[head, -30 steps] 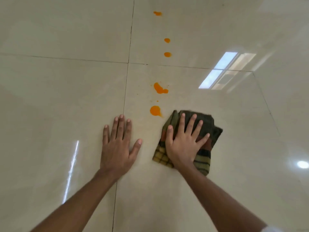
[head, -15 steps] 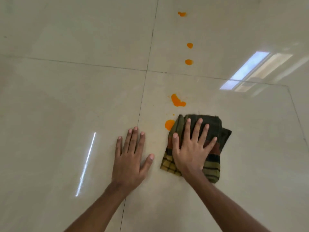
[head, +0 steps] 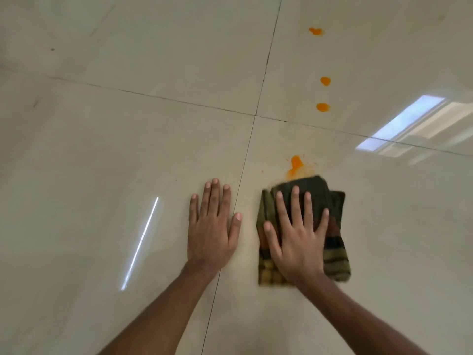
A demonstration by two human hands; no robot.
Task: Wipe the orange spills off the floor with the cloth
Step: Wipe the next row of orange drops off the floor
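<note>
Glossy cream floor tiles fill the view. On them the left grip lies flat, fingers straight, released. Just beside it, the right grip presses spread, straight fingers on the folded striped cloth, whose far edge touches the nearest orange spill. Three orange spots lie beyond.

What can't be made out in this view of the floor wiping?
Head view only.
Under the cloth: hidden by it and the right hand; any orange beneath is unseen.
The nearest orange spill: near edge covered by the cloth.
Cloth's far edge: motion-blurred.
Both forearms: cut off by the bottom edge.
</note>
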